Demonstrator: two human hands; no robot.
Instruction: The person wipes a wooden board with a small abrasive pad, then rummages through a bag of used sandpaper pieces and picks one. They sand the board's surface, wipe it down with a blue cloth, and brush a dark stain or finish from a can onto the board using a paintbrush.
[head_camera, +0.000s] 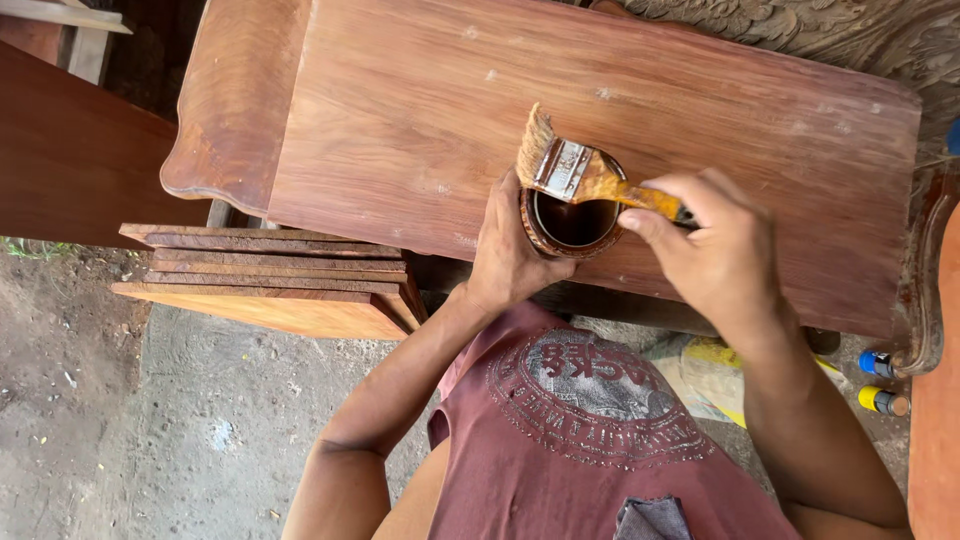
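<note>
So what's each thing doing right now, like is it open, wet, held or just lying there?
Left hand: wrapped around the can, holding it.
Right hand: gripping the brush handle.
Can: open, dark liquid inside, resting on the panel.
Brush: held across the can's rim, bristles pointing up-left.
Wooden panel: lying flat, pale dusty patches.
Stacked boards: piled flat, untouched.

The can (572, 222) is positioned on the panel (620, 130); the brush (580, 175) is laid across its rim; boards (270, 275) are stacked left.
</note>
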